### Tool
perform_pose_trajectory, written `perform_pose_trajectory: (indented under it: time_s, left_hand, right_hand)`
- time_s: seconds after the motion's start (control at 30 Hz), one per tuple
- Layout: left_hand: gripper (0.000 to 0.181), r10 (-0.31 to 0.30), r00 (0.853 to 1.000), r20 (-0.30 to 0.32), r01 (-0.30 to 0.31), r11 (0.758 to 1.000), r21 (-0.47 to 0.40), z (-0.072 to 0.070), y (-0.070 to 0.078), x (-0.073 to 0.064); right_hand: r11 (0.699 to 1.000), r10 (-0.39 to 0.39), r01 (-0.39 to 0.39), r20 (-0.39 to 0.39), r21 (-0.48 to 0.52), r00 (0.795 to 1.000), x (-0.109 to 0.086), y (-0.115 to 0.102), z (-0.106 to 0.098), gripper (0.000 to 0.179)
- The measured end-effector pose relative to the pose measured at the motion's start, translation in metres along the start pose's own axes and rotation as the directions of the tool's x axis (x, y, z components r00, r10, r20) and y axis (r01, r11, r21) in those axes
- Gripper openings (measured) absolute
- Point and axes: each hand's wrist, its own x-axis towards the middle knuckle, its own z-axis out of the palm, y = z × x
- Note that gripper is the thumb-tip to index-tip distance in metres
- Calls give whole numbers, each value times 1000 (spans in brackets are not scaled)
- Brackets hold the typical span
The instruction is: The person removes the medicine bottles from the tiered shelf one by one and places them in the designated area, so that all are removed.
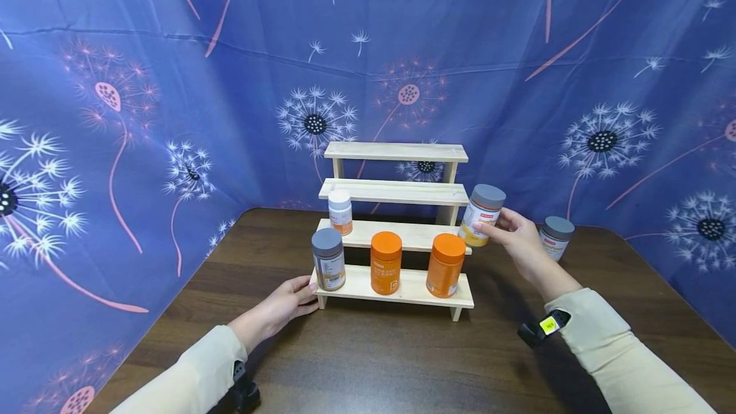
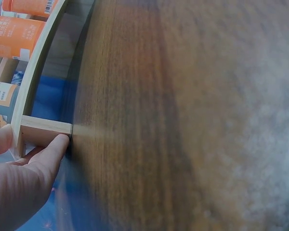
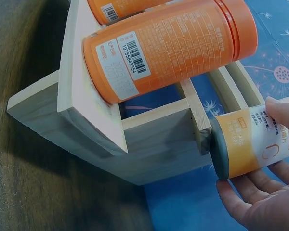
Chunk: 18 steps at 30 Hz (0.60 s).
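Note:
My right hand [image 1: 520, 241] grips a grey-lidded supplement jar [image 1: 483, 214] with a white and yellow label, thumb on one side and fingers on the other. The jar is slightly tilted at the right end of the second step of a wooden tiered rack [image 1: 397, 191]; in the right wrist view its base [image 3: 220, 151] is close to that step's end. My left hand [image 1: 287, 302] holds the left end of the bottom step, thumb near the board and a finger against the short leg [image 2: 48, 130].
On the bottom step stand another grey-lidded jar [image 1: 328, 259] and two orange jars [image 1: 386, 263] [image 1: 445, 266]. A small white-capped bottle [image 1: 340, 212] is on the second step's left. One more grey-lidded jar [image 1: 555, 239] stands on the brown table [image 1: 368, 363], behind my right hand.

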Motion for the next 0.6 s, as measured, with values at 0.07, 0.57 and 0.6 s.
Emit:
perform_pose_trajectory:
  time_s: [0.07,0.57,0.6]
  left_hand:
    - [49,-1,1000,0,1,1000,0,0,0,0]
    - [49,-3,1000,3,3,1000,0,1,1,0]
    - [49,0,1000,3,0,1000,-2,1,1,0]
  right_hand:
    - [1000,7,-7,1,-8,1000,0,0,0,73]
    - [998,5,0,-74,58,997,1,8,-8,61]
    - [998,9,-4,-77,58,997,2,8,-9,62]
